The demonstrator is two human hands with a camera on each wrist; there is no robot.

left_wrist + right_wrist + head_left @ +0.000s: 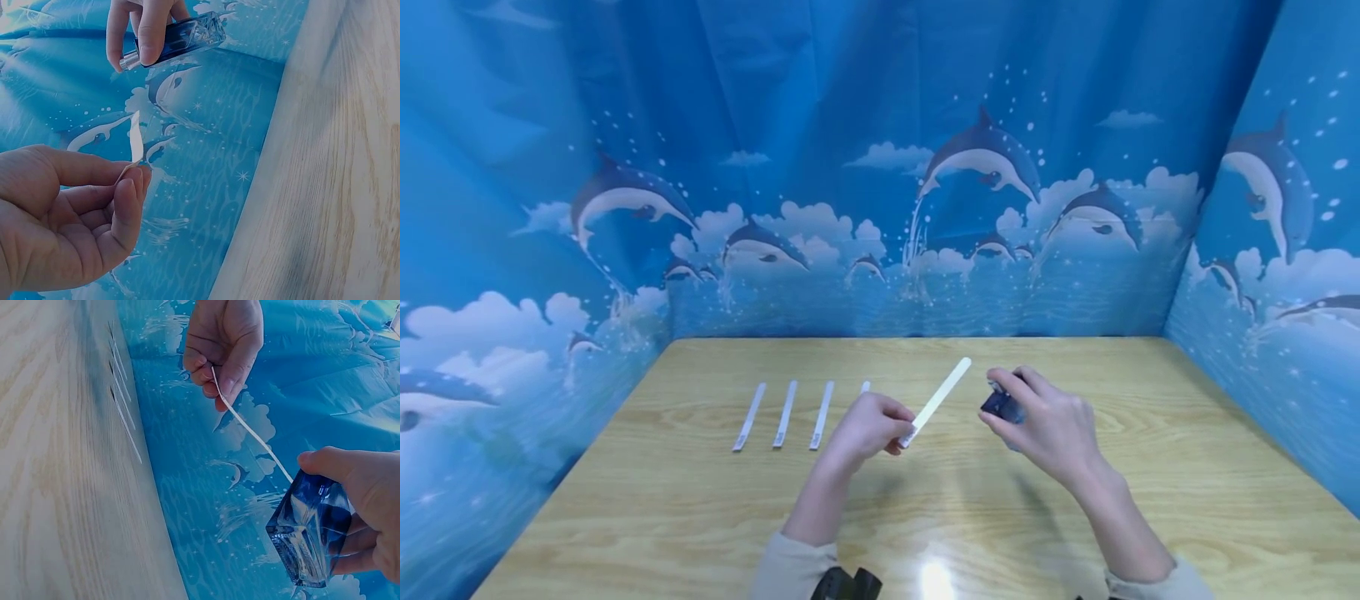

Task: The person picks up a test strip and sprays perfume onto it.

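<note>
Between thumb and fingertips, my left hand (868, 427) pinches a white paper test strip (942, 396) by its near end. The strip slants up and away to the right, off the table. My right hand (1058, 423) grips a dark blue glass perfume bottle (1002, 406) in the air, a short way right of the strip. In the left wrist view the silver spray top (130, 60) of the bottle points towards the strip side, with fingertips around it. The clear, faceted base of the bottle (306, 531) shows in the right wrist view.
Several more white strips (786, 414) lie in a spaced row on the wooden table (647, 492), left of my left hand, which partly covers the rightmost. A blue dolphin-print curtain (850, 208) stands behind the table and along both sides.
</note>
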